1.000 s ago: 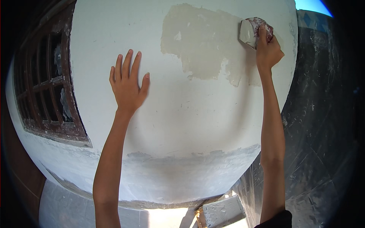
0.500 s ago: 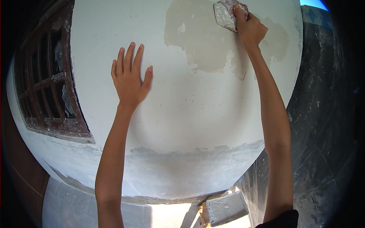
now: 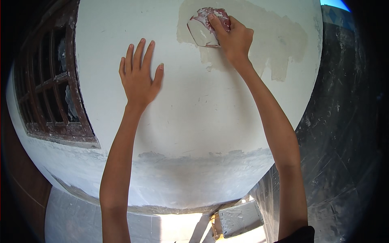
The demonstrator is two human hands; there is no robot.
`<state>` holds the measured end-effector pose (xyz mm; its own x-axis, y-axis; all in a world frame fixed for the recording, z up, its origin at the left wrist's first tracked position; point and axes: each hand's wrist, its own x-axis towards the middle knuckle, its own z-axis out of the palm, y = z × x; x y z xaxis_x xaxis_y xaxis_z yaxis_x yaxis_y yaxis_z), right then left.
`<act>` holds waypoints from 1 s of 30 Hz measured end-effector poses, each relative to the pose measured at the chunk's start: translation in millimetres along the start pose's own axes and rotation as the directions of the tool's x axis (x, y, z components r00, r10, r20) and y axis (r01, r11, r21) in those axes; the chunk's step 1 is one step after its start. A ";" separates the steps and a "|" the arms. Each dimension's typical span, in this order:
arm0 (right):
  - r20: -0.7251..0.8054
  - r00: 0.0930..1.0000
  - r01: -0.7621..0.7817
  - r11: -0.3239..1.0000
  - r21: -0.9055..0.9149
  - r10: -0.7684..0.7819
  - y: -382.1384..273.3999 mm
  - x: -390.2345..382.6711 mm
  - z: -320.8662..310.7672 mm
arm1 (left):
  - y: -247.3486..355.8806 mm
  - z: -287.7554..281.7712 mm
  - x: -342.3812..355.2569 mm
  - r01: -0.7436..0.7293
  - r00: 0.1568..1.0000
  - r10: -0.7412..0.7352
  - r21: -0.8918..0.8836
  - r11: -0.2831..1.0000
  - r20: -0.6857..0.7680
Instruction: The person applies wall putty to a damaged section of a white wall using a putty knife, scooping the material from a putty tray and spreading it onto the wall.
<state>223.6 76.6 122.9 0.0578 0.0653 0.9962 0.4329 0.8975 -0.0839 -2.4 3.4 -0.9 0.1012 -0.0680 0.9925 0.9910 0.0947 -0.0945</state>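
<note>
On the white wall (image 3: 194, 117) spreads a beige-grey patch of putty (image 3: 279, 38) with ragged lower edges. My right hand (image 3: 238, 42) grips a putty scraper (image 3: 202, 30) with a broad, putty-smeared blade and a reddish back, my thumb lying along its face. The scraper is held against the left part of the patch; the contact edge is hard to make out. To the left, my left hand (image 3: 139, 83) rests flat on bare wall with fingers spread, holding nothing.
A brown wooden window frame (image 3: 67, 109) with dark panes is at the left. Below, a grey putty-covered slab or tray (image 3: 240, 218) sits on something yellow on the floor. Dark plastic-like sheeting (image 3: 336, 162) lies to the right. A grey band runs along the wall's foot.
My right hand has moved left and slightly down across the putty patch with the scraper. More of the patch's right side shows. My left hand remains flat at nearly the same place.
</note>
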 end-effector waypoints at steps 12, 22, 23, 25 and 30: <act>-0.370 0.924 -0.256 0.869 -0.423 0.091 86.0 49.7 -101.3 | 2.6 2.3 -0.3 -0.007 1.000 0.008 0.004 1.000 -0.022; -0.005 1.000 -0.009 1.000 0.018 0.009 1.1 -17.6 -10.8 | 1.1 0.8 -0.8 -0.006 1.000 0.006 -0.022 1.000 -0.010; 0.008 1.000 -0.004 0.999 -0.037 0.005 5.5 -16.2 -8.1 | -1.0 -0.7 0.4 -0.001 1.000 0.001 -0.022 1.000 -0.011; 0.015 1.000 0.003 0.996 -0.094 -0.002 16.5 -9.0 -9.7 | -0.8 -4.0 -1.5 0.017 1.000 -0.017 -0.011 1.000 0.011; -0.238 0.971 -0.106 0.932 -0.348 0.022 73.2 30.4 -62.2 | 2.2 -3.3 -0.6 0.025 1.000 -0.025 -0.021 0.999 0.019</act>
<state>313.0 117.2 145.6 0.2792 -0.0209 0.9600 0.7102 0.6774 -0.1918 0.0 0.4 -2.0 0.0746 -0.0515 0.9959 0.9949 0.0723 -0.0708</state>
